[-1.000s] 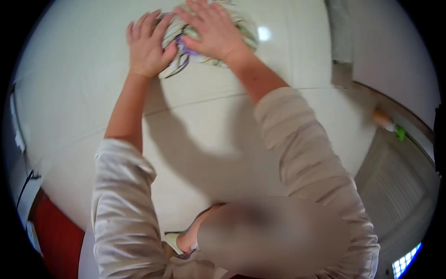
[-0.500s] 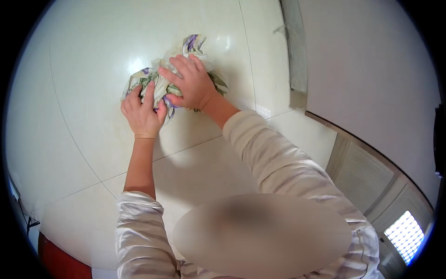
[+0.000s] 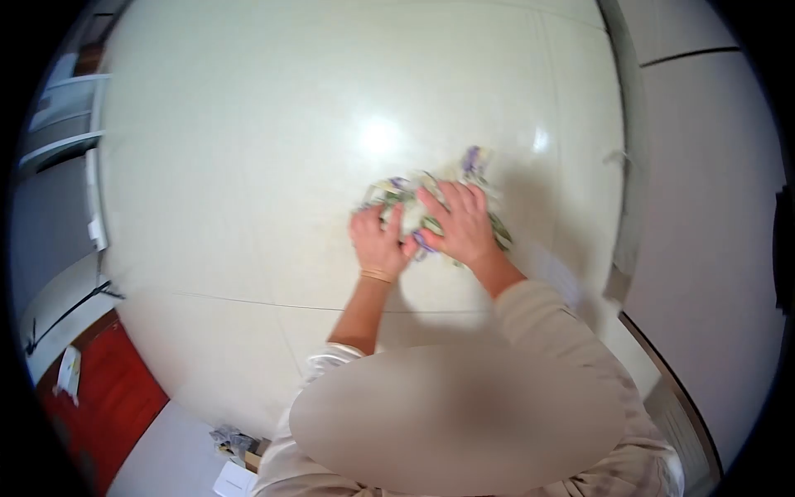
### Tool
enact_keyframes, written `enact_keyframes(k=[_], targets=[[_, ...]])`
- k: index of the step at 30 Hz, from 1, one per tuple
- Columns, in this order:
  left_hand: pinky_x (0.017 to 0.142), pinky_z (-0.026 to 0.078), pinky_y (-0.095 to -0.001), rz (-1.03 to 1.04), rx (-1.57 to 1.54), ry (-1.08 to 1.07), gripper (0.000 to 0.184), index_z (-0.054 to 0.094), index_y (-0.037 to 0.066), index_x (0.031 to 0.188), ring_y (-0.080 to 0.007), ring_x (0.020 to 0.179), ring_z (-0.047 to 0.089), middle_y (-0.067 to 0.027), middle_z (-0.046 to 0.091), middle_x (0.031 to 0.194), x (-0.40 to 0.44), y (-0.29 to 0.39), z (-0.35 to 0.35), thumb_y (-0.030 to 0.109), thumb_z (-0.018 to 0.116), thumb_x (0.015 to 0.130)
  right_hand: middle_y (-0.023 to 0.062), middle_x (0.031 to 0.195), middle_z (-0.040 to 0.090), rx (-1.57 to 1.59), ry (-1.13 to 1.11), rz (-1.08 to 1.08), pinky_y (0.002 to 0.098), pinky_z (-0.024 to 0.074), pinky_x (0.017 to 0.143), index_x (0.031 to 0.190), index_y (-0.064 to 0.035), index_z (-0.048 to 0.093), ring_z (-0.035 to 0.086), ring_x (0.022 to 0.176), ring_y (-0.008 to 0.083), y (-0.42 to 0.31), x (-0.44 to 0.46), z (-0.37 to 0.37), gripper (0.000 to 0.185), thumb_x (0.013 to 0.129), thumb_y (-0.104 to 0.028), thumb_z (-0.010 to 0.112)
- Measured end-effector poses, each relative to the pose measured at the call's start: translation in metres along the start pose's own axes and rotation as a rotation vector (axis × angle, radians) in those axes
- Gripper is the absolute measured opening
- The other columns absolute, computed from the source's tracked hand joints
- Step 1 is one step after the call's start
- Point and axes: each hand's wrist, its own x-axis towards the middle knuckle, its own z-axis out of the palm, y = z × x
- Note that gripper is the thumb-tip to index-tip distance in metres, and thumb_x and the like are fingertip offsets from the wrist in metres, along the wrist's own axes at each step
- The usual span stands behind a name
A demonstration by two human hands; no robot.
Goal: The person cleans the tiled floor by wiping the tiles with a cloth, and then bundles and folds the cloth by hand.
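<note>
A crumpled floral cloth (image 3: pixel 408 212), cream with purple and green patterning, lies bunched on the pale tiled floor (image 3: pixel 248 207). My left hand (image 3: pixel 379 242) is on its left part, fingers bent over the folds and thumb toward the middle. On the right part is my right hand (image 3: pixel 464 222), its fingers somewhat spread and curved over the cloth, pressing it against the floor. Both hands grip the bunched fabric from above and hide much of it. The two thumbs lie close together near a purple patch. Motion blurs the cloth's edges slightly.
A pale panel (image 3: pixel 704 190) stands along the right side. At the lower left lies a red mat (image 3: pixel 116 389), with a dark thin-legged stand (image 3: pixel 70 315) near it. A white box (image 3: pixel 234 480) sits at the bottom. Light reflects off the glossy floor.
My view has shifted, so the hands and cloth appear farther right and lower, and more of the left side shows. Both hands stay on the cloth with nearly the same grip.
</note>
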Motion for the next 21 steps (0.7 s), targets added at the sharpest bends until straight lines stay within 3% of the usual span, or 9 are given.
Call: enact_keyframes(k=[6,9,12,14,16,17,18,20,21], targets=[[0.084,0.038,-0.0488,0.019,0.043,0.011,0.056,0.054,0.01,0.123,-0.0365,0.095,0.047,-0.0167,0.05,0.107,0.012,0.013,-0.01,0.028,0.063,0.07,0.0055,0.097,0.053,-0.048,-0.055,-0.004,0.0434,0.0351,0.084,0.13,-0.0192,0.051,0.048,0.094,0.0242,0.002,0.001,-0.005,0.065,0.073,-0.046,0.067],[0.082,0.038,-0.0469,-0.07,0.145,-0.127,0.057,0.053,0.01,0.123,-0.0341,0.091,0.047,-0.0155,0.05,0.099,0.02,0.022,-0.022,0.029,0.064,0.07,0.0039,0.091,0.053,-0.096,0.01,-0.052,0.043,0.035,0.081,0.127,-0.0176,0.053,0.048,0.089,0.024,-0.004,0.013,-0.012,0.062,0.073,-0.044,0.068],[0.078,0.04,-0.0464,0.005,-0.1,-0.106,0.06,0.052,0.006,0.124,-0.0357,0.089,0.048,-0.0177,0.05,0.098,0.01,0.051,-0.041,0.023,0.066,0.069,0.003,0.089,0.053,-0.006,0.121,-0.025,0.043,0.0355,0.083,0.124,-0.0161,0.056,0.049,0.089,0.0234,-0.014,-0.026,-0.06,0.059,0.073,-0.043,0.068],[0.078,0.041,-0.0464,0.08,-0.247,-0.104,0.061,0.053,0.006,0.124,-0.0356,0.089,0.049,-0.018,0.051,0.101,0.004,0.096,-0.048,0.022,0.07,0.068,0.0026,0.095,0.055,-0.04,0.08,0.041,0.044,0.0356,0.088,0.122,-0.0157,0.057,0.05,0.096,0.0227,-0.008,-0.075,-0.1,0.055,0.073,-0.038,0.068],[0.077,0.041,-0.0456,0.253,-0.277,-0.207,0.061,0.053,0.01,0.125,-0.0349,0.09,0.049,-0.018,0.052,0.104,0.003,0.128,-0.04,0.024,0.071,0.069,0.0058,0.109,0.054,-0.163,0.207,0.156,0.0446,0.0337,0.095,0.123,-0.015,0.056,0.049,0.108,0.0257,0.004,-0.121,-0.119,0.054,0.073,-0.033,0.068],[0.086,0.041,-0.0491,0.292,-0.348,-0.235,0.057,0.054,0.01,0.124,-0.0346,0.101,0.05,-0.0161,0.052,0.109,-0.003,0.147,-0.025,0.022,0.07,0.07,0.0172,0.13,0.045,-0.22,0.161,0.262,0.0496,0.0276,0.104,0.132,-0.0071,0.047,0.04,0.122,0.0362,0.017,-0.158,-0.112,0.063,0.076,-0.03,0.065],[0.086,0.041,-0.0491,0.294,-0.358,-0.225,0.057,0.054,0.01,0.124,-0.0346,0.101,0.05,-0.0161,0.052,0.109,-0.013,0.165,-0.012,0.022,0.07,0.07,0.0172,0.13,0.045,-0.235,0.161,0.258,0.0496,0.0276,0.104,0.132,-0.0071,0.047,0.04,0.122,0.0362,0.021,-0.194,-0.098,0.063,0.076,-0.03,0.065],[0.094,0.04,-0.0521,0.391,-0.529,-0.307,0.056,0.058,0.014,0.122,-0.0394,0.113,0.047,-0.0197,0.05,0.117,-0.027,0.196,0.008,0.016,0.072,0.068,0.0303,0.142,0.029,0.128,0.505,0.839,0.0566,0.0185,0.109,0.139,0.0023,0.034,0.027,0.132,0.0466,0.03,-0.248,-0.081,0.073,0.082,-0.034,0.06],[0.105,0.033,-0.0541,0.312,-0.665,-0.357,0.045,0.06,0.011,0.119,-0.04,0.121,0.045,-0.02,0.051,0.125,-0.035,0.199,0.014,0.009,0.064,0.074,0.0303,0.142,0.029,0.117,0.493,0.851,0.0566,0.0185,0.109,0.139,0.0023,0.034,0.027,0.132,0.0466,0.03,-0.25,-0.079,0.073,0.082,-0.034,0.06]])
